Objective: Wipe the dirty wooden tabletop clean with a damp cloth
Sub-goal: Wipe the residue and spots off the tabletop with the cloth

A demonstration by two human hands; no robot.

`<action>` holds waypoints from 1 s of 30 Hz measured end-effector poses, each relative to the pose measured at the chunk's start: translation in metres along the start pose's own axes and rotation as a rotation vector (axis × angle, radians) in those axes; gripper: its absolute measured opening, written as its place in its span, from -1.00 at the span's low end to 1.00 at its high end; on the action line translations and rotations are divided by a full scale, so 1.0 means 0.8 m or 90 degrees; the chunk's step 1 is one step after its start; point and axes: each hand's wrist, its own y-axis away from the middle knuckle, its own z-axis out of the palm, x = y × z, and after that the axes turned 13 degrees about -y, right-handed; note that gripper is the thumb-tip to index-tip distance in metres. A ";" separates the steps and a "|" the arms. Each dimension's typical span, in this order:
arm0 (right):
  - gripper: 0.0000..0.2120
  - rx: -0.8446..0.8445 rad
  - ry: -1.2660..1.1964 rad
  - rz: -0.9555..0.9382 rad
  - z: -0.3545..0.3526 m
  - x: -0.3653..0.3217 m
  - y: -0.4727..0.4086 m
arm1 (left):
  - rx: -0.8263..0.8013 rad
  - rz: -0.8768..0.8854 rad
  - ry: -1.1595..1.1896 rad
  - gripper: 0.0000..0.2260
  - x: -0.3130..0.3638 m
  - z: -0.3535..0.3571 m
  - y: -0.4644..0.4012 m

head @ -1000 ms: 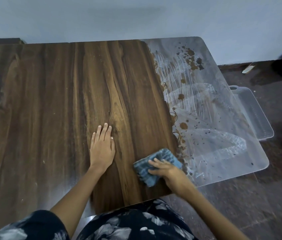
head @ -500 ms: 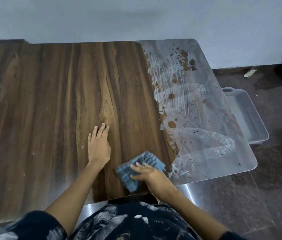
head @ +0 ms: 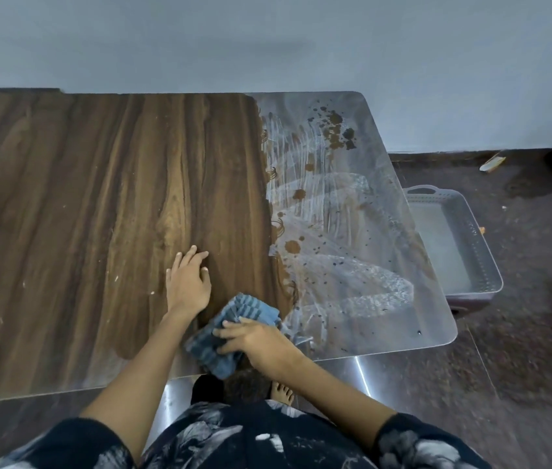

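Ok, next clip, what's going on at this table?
A person is wiping a wooden tabletop. The right hand presses a folded blue cloth near the front edge, while the left hand rests flat beside it. Brown splatters and white smears cover the table's right end. A grey tray sits on the floor.

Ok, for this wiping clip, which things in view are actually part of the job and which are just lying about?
Part of the job:
- blue cloth, pressed down by the right hand
- wooden tabletop, with the left hand resting flat on it
- brown stains on the table's right end

Lying about:
- grey tray on the floor at right
- small scrap on the floor near the wall
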 end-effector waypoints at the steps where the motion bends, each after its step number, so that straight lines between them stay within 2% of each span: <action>1: -0.61 -0.011 -0.007 -0.009 -0.004 0.006 0.019 | -0.009 -0.016 -0.001 -0.66 0.004 0.000 0.000; 5: -0.49 -0.009 0.017 -0.024 -0.030 0.020 0.044 | -0.033 -0.060 0.007 -0.66 0.026 0.004 0.001; 8: -0.56 0.014 0.033 -0.011 -0.046 0.027 0.024 | -0.035 -0.063 0.018 -0.67 0.038 0.005 -0.004; 14: -0.66 0.182 -0.038 0.128 -0.111 0.064 -0.043 | -0.024 -0.035 0.018 -0.67 0.052 0.005 -0.046; 20: -0.55 0.246 -0.023 0.204 -0.183 0.109 -0.114 | -0.039 0.005 0.011 -0.64 0.072 0.002 -0.124; 30: -0.52 0.348 -0.016 0.256 -0.293 0.181 -0.238 | -0.055 0.070 -0.067 -0.57 0.117 0.003 -0.264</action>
